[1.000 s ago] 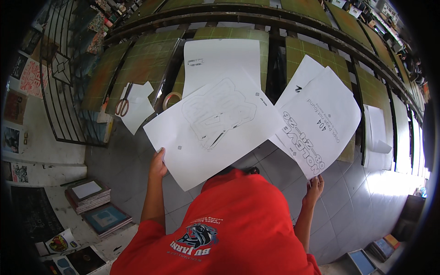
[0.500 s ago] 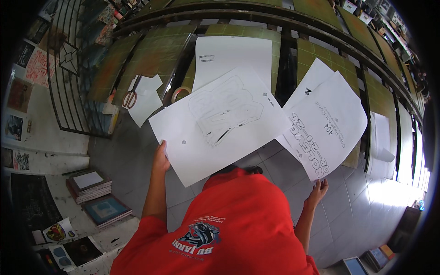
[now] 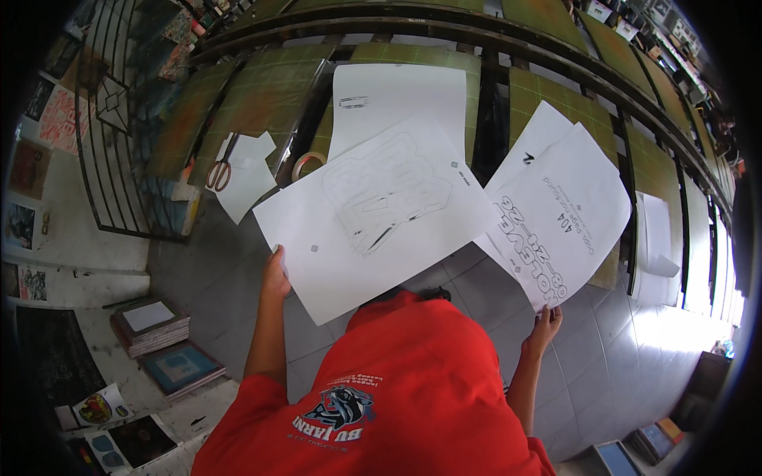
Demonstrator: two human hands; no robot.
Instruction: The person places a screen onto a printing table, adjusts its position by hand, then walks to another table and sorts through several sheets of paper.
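Observation:
My left hand grips the near left edge of a large white paper sheet, thumb on top. The sheet bears a faint outlined design with a few dark marks and lies tilted, overlapping a plain white sheet behind it. At the right, my right hand pinches the bottom corner of a printed sheet with outlined lettering and smaller print. Another white sheet lies partly under that one. Scissors with brown handles rest on a cut piece of paper, beside a tape roll.
Green boards in a dark metal frame stretch across the far side. More paper lies on a board at right. Stacked frames sit at lower left near a metal rack. Grey floor tiles show below.
The view has shifted slightly, moving everything a little to the left. My right fingertips sit closer over the printed sheet's bottom corner. My left hand keeps its hold.

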